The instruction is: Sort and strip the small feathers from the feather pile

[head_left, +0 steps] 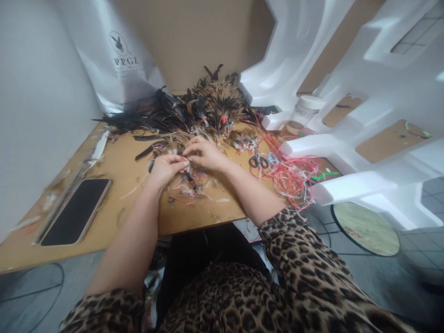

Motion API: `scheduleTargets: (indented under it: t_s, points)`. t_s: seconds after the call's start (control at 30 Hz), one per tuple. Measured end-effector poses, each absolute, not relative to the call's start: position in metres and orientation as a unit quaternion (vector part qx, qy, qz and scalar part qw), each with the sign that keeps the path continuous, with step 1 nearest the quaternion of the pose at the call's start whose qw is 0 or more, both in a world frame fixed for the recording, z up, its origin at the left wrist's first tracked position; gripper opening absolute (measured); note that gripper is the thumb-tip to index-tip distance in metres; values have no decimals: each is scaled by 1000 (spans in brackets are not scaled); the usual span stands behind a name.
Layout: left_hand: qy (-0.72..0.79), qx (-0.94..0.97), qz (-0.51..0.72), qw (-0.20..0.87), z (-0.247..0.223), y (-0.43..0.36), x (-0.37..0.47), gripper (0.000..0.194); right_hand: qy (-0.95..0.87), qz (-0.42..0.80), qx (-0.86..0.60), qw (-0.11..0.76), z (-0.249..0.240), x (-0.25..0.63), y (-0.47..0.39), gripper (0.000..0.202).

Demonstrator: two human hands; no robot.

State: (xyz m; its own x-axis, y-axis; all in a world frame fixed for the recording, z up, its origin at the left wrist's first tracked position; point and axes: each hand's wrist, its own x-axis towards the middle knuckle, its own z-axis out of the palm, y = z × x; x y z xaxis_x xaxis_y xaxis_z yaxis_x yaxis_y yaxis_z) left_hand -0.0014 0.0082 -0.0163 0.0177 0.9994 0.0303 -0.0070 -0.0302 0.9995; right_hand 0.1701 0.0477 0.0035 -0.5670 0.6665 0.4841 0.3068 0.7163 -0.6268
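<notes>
My left hand (164,170) is closed in a pinch on a small bunch of brown and black feathers (169,145), where a bit of red shows at the fingertips. Right against it, the fingers of my right hand (205,155) are bent and pinched on the same bunch. The fingers partly cover its bound end. Feather scraps and short pink and white strands (189,187) lie below the hands. Behind them rises a big pile of brown and black feathers (220,99), with long black feathers (138,121) spread to its left. Several small tied feather bunches (245,140) lie to the right.
On the table (208,213), black-handled scissors (258,162) lie beside tangled pink and red string (294,178). A phone (77,212) rests at left. White foam pieces (322,143) and a lidded jar (305,111) stand right. A white bag (126,76) stands behind; a round seat (366,229) is lower right.
</notes>
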Motion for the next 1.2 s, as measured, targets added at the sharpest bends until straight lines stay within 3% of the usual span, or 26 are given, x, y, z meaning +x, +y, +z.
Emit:
scheduleTargets:
  t_s: [0.2,0.63,0.87,1.2]
  points:
    - [495,519,499,486,-19,10,-3,22,-872,188,-301,338,0,171,48,14]
    - [502,522,491,484,-18,10,-3,24,-848,254,-286,368,-2,169,50,10]
    - [506,524,490,480,-17,9,-2,24,-850,264,-308,335,-2,168,51,9]
    - [497,525,491,485,-17,10,-4,24,-856,258,-276,353,2,171,48,20]
